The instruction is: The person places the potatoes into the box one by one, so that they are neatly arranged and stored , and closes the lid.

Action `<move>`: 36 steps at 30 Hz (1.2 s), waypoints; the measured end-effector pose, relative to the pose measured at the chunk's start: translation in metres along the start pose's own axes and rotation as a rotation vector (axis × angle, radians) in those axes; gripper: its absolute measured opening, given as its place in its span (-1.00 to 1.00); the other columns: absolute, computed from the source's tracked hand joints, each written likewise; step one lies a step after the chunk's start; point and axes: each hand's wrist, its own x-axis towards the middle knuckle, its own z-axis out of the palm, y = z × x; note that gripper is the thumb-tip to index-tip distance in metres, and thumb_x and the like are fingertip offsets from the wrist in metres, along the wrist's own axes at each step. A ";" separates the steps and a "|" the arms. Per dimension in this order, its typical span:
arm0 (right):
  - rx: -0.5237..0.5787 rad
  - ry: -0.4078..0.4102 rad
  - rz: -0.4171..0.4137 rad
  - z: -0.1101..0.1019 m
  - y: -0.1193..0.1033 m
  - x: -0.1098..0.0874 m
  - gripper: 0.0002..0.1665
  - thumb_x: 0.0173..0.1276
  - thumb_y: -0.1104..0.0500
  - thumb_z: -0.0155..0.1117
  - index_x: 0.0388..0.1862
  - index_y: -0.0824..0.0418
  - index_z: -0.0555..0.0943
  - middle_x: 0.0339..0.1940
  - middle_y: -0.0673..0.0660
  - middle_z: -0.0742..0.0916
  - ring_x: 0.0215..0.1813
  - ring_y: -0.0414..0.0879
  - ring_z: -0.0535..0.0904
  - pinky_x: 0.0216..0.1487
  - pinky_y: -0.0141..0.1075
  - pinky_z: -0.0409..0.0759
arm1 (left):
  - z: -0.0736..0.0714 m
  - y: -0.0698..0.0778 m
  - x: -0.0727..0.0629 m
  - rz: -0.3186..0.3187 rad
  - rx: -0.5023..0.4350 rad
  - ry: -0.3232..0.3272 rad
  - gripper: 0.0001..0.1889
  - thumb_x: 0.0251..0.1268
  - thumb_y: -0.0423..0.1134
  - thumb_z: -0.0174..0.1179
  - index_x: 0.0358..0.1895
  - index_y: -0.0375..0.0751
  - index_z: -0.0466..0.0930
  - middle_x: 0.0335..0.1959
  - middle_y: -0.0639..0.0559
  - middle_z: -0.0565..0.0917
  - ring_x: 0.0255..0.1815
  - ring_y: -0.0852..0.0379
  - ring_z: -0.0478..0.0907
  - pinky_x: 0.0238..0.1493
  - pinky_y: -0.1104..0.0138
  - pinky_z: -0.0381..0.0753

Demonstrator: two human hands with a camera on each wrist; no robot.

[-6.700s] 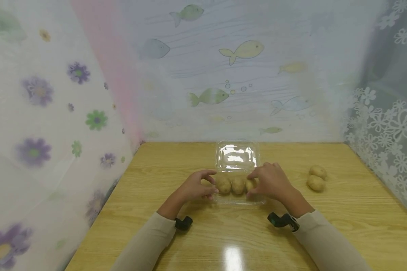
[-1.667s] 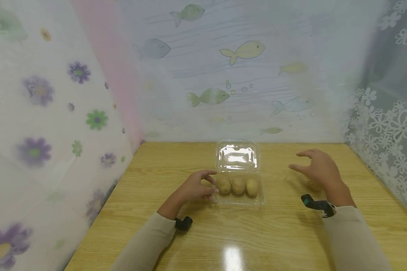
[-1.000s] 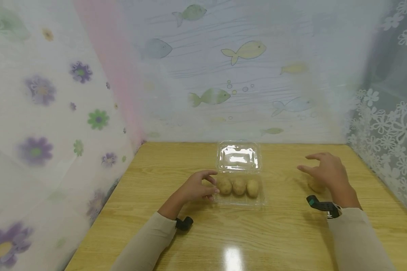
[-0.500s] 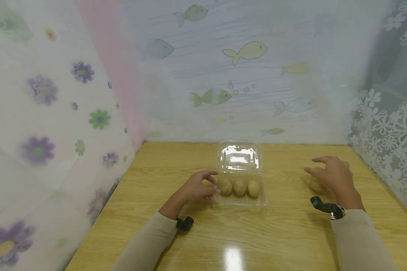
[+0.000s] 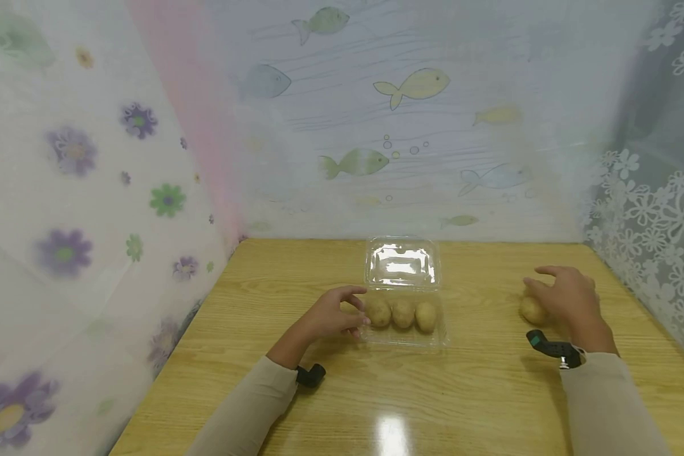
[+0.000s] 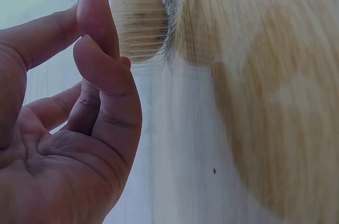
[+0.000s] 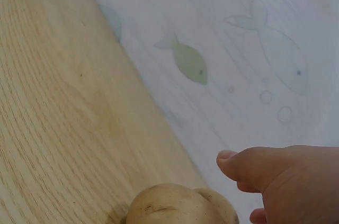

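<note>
A clear plastic clamshell box (image 5: 405, 340) lies with its lid (image 5: 401, 244) folded back. A row of three potatoes (image 5: 403, 313) sits in its base. At the box's left end is my left hand (image 5: 329, 315), thumb and forefinger apart at the edge; in the left wrist view the bent fingers (image 6: 119, 107) come close to the ribbed wall, and whether they touch it I cannot tell. My right hand (image 5: 570, 301) hovers by a loose potato (image 5: 531, 310) on the right, holding nothing. A second potato (image 7: 225, 205) shows behind that one in the right wrist view.
The wooden table (image 5: 462, 392) ends at a fish-print sheet (image 5: 416, 190) behind. A flowered sheet (image 5: 108, 266) hangs on the left and a lace-patterned one (image 5: 661, 209) on the right. Black cameras are strapped to both wrists.
Earlier my right hand was at the third potato in the box; it has since moved right to the loose potatoes, then slightly farther right and down. The left hand stays at the box.
</note>
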 end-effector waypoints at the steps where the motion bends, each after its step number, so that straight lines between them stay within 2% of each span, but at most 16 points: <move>1: 0.005 -0.006 0.002 0.000 0.001 0.000 -0.09 0.58 -0.38 -0.02 0.51 0.33 0.42 0.42 0.65 0.40 0.39 0.67 0.18 0.26 0.59 0.11 | 0.000 0.000 0.000 -0.001 0.001 0.001 -0.26 0.29 -0.16 0.48 0.52 0.00 0.39 0.12 -0.08 0.61 -0.38 -0.13 0.80 -0.31 0.15 0.76; 7: 0.056 -0.052 0.027 0.002 0.003 -0.004 -0.07 0.61 -0.35 -0.06 0.54 0.40 0.34 0.44 0.67 0.36 0.38 0.68 0.20 0.24 0.56 0.25 | 0.000 0.001 0.000 0.001 -0.005 0.001 -0.26 0.29 -0.17 0.48 0.52 -0.01 0.39 0.12 -0.08 0.61 -0.39 -0.11 0.80 -0.32 0.15 0.77; 11: 0.065 -0.055 0.017 0.004 0.004 -0.006 -0.09 0.63 -0.30 -0.06 0.52 0.45 0.33 0.42 0.66 0.39 0.35 0.67 0.26 0.19 0.52 0.35 | 0.000 0.001 0.000 0.003 -0.007 0.000 -0.26 0.29 -0.17 0.48 0.52 -0.01 0.39 0.12 -0.08 0.61 -0.40 -0.11 0.80 -0.33 0.16 0.77; 21: 0.111 -0.090 0.030 0.004 0.001 -0.011 -0.07 0.63 -0.29 -0.10 0.55 0.47 0.28 0.43 0.67 0.37 0.33 0.64 0.32 0.12 0.45 0.45 | 0.000 -0.002 0.002 0.000 -0.010 0.000 -0.27 0.29 -0.18 0.48 0.52 0.00 0.40 0.12 -0.08 0.61 -0.41 -0.08 0.80 -0.35 0.21 0.75; 28: 0.108 -0.105 0.040 0.004 0.003 -0.009 -0.07 0.61 -0.28 -0.04 0.53 0.48 0.30 0.34 0.66 0.46 0.25 0.57 0.44 0.01 0.31 0.55 | 0.001 -0.003 0.002 -0.001 0.003 0.009 -0.27 0.29 -0.17 0.48 0.52 0.02 0.40 0.10 -0.01 0.62 -0.41 -0.07 0.80 -0.37 0.23 0.74; 36: 0.097 -0.108 0.044 0.003 0.003 -0.009 -0.05 0.60 -0.31 -0.01 0.52 0.48 0.32 0.31 0.66 0.49 0.22 0.57 0.47 -0.01 0.29 0.57 | 0.001 -0.003 0.002 -0.003 0.008 0.010 -0.27 0.29 -0.17 0.48 0.52 0.04 0.40 0.10 -0.01 0.62 -0.41 -0.07 0.80 -0.35 0.19 0.76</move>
